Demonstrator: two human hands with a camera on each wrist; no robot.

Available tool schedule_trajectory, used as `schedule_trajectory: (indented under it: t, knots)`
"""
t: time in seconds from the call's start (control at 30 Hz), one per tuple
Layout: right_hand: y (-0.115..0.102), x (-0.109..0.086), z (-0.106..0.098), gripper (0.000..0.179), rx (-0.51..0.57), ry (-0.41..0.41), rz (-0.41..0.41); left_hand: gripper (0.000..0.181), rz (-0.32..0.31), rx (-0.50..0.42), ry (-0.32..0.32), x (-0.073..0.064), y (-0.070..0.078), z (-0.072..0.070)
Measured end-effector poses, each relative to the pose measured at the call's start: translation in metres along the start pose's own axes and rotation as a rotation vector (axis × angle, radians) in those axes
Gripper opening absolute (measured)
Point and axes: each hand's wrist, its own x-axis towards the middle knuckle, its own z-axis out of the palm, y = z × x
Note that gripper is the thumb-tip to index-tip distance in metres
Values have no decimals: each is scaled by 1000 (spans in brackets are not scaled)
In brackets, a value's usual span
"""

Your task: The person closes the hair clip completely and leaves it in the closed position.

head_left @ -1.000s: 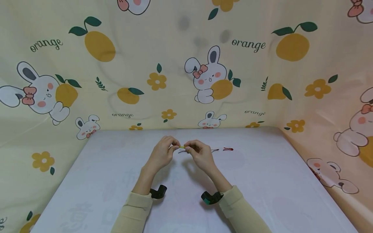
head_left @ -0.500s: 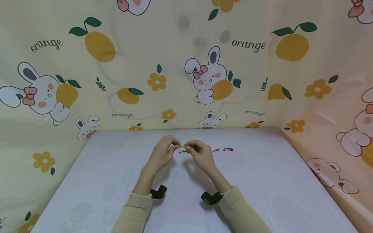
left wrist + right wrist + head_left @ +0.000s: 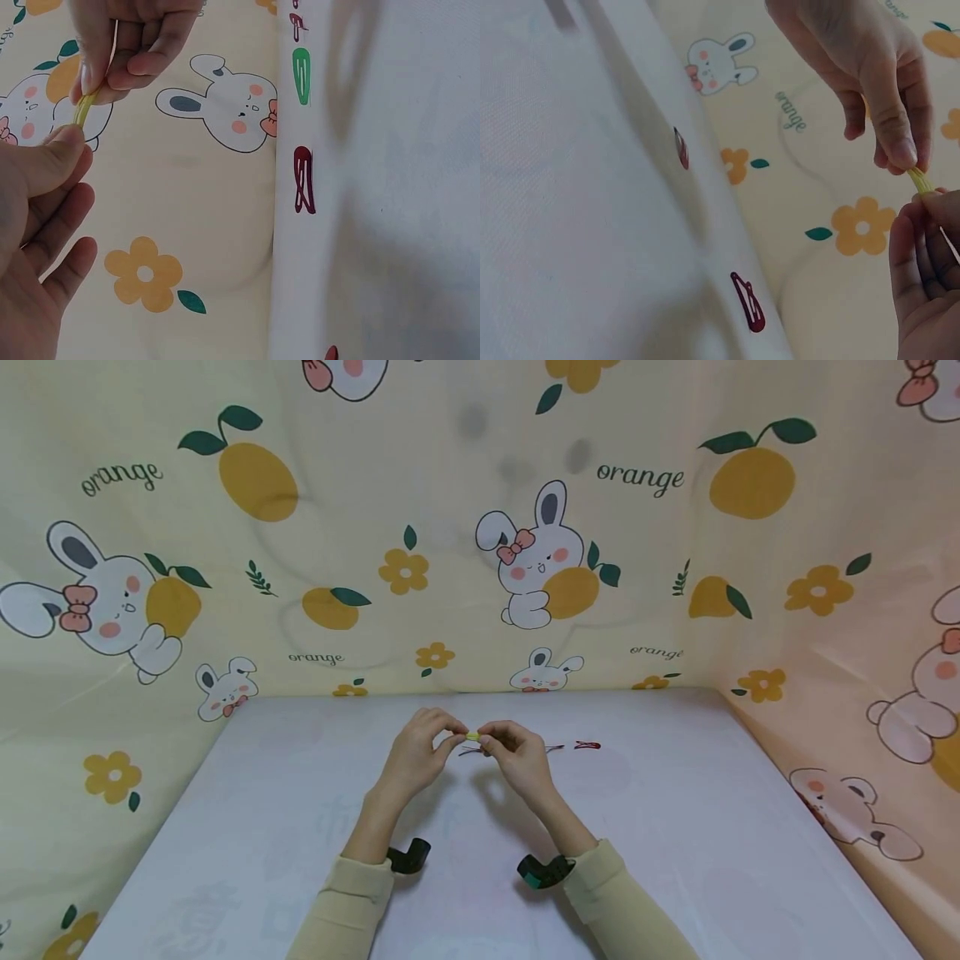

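A small yellow snap hair clip (image 3: 472, 737) is held up between both hands over the far part of the table. My left hand (image 3: 420, 752) pinches one end between thumb and forefinger. The other end is pinched by my right hand (image 3: 521, 760). In the left wrist view the yellow hair clip (image 3: 85, 109) looks narrow, its ends covered by fingertips. Dark red snap clips, one of them the red clip (image 3: 587, 744) in the head view, lie beyond and to the right of my hands. A green clip (image 3: 301, 76) lies in the same row.
The clips rest near the back edge of the white-covered table (image 3: 480, 877). A dark red clip (image 3: 303, 180) sits by that edge in the left wrist view. Behind rises a cream curtain (image 3: 450, 468) printed with rabbits and oranges. Both wrists carry black cameras.
The yellow hair clip has shifted slightly up and right between the fingertips, and a little more of it shows. Both hands keep their pinch; the clips on the table have not moved.
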Motion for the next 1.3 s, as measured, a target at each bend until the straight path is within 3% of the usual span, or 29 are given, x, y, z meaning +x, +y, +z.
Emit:
schedule_trajectory:
  t: [0.3, 0.6, 1.07, 1.3]
  knots:
    - [1, 3, 0, 12, 87, 9, 65, 14, 9, 25, 4, 0, 0, 0]
    - [2, 4, 0, 15, 127, -8, 74, 11, 40, 38, 42, 0, 2, -2]
    - [3, 1, -1, 26, 77, -43, 66, 11, -1, 42, 27, -1, 1, -4]
    - [3, 2, 0, 21, 36, -44, 65, 11, -18, 44, 16, -1, 0, -5]
